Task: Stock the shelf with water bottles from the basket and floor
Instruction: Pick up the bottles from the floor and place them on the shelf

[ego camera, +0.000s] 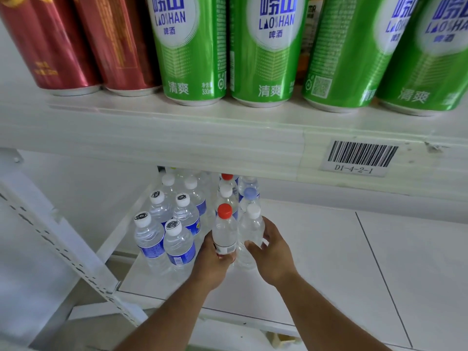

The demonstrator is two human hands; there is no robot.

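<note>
Gripping: left hand (pixel 210 259) clenched on red-capped bottle (pixel 224 233), upright.
Right hand (pixel 269 249): grip closed around white-capped bottle (pixel 250 229), touching.
Gap: lower shelf (pixel 316 249) bare rightward.

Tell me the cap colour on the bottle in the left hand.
Red cap, clearest in the head view.

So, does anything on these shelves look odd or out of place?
Mildly: four white bottle caps at the lower shelf's left carry black scribbles, and an orange-labelled bottle stands behind the green beer cans. Nothing spilled or toppled.
</note>
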